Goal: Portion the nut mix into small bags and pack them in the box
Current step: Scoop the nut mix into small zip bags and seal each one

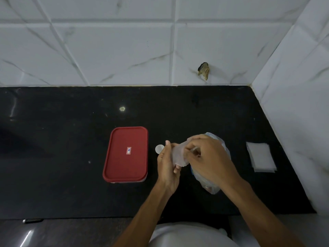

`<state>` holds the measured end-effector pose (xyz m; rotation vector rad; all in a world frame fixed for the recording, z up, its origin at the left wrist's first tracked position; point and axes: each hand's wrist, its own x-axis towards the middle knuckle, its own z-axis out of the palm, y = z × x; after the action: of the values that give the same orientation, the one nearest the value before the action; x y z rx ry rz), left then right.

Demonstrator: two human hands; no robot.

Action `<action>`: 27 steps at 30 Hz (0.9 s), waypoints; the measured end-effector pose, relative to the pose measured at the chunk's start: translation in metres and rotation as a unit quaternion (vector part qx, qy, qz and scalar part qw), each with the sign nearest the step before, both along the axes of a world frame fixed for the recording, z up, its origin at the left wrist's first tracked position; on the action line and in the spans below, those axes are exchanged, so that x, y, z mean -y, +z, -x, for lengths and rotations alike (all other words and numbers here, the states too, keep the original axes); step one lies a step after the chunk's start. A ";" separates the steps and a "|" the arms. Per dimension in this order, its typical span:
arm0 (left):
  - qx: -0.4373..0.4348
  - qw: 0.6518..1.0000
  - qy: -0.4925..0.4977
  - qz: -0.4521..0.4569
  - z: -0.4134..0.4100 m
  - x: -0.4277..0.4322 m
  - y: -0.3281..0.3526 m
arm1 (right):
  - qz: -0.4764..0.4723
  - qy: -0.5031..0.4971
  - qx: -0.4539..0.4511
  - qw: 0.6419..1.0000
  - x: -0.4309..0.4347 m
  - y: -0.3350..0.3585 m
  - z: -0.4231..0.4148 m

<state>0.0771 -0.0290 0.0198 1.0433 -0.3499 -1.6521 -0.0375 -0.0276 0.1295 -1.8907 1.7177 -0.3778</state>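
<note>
Head view: looked down on a black countertop set against a white marbled tile wall.
Left hand: curled round a small bag, thumb up along its left edge, fingers wrapped beneath it.
Right hand: fingers bent, thumb and forefinger pinching the upper part of the small bag; whether anything else sat between them could not be told.
Bag in hand: translucent and crumpled, held above the counter between the two hands, contents unreadable.
Large bag: clear plastic with a blue strip, lay on the counter under the right hand and wrist; some brownish nut mix showed at its near end.
Box: red-lidded and closed, with a small white label in the middle; stood on the counter near the left hand, on its left, not touching it.
Spare bags: a flat stack lay well to the right, near the side wall.
White disc: small round piece just beside the left thumb.
Hole: dark chipped spot in one tile.
</note>
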 end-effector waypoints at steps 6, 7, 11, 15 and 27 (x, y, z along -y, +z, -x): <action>-0.106 0.993 0.039 -0.017 -0.018 0.010 0.010 | 0.070 -0.145 0.159 0.974 0.010 -0.014 0.007; -0.108 0.993 0.051 -0.008 -0.023 0.012 0.012 | 0.040 -0.143 0.152 0.977 0.014 -0.024 0.006; -0.073 0.996 0.052 -0.025 -0.040 0.018 0.015 | -0.079 -0.065 0.032 0.994 0.027 -0.079 -0.023; -0.079 0.995 0.028 -0.048 -0.050 0.018 0.012 | -0.085 -0.024 -0.103 0.991 0.040 -0.115 -0.055; -0.397 0.917 -0.039 -0.012 -0.049 0.016 -0.002 | -0.081 -0.018 -0.134 0.987 0.021 -0.117 -0.056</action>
<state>0.1262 -0.0454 0.0181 0.3045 0.1740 -2.0006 0.0187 -0.0489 0.0128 -1.8588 1.8945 0.0077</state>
